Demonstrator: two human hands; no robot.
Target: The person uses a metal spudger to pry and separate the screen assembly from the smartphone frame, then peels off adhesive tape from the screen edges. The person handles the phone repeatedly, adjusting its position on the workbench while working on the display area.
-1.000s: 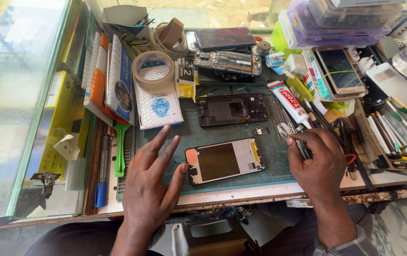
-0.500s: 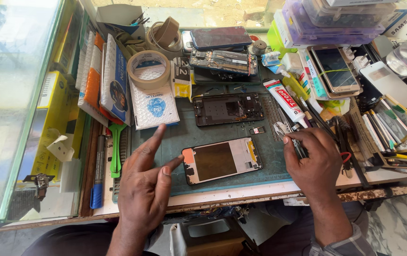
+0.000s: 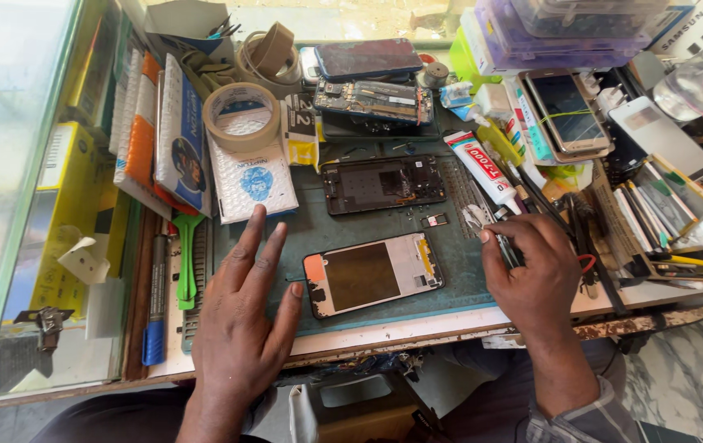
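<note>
A phone screen panel [image 3: 372,273] lies face down on the green work mat [image 3: 302,231], with an orange patch at its left end. My left hand [image 3: 241,320] rests flat on the mat just left of the panel, fingers spread, its thumb at the panel's left edge. My right hand [image 3: 532,275] sits at the mat's right edge, fingers curled around a thin dark tool [image 3: 505,250]. Behind the panel lies an opened black phone frame [image 3: 382,183], with a small loose part [image 3: 435,220] next to it.
A glue tube [image 3: 479,166] lies right of the frame. Tape rolls [image 3: 241,115] and a bubble mailer [image 3: 251,179] sit at the back left, other phones [image 3: 372,59] at the back, tools and screens [image 3: 655,197] crowd the right. A glass pane [image 3: 7,164] stands left.
My left hand has slid slightly left and lifted its fingers off the panel's edge. My right hand has shifted a little right, still on the tool.
</note>
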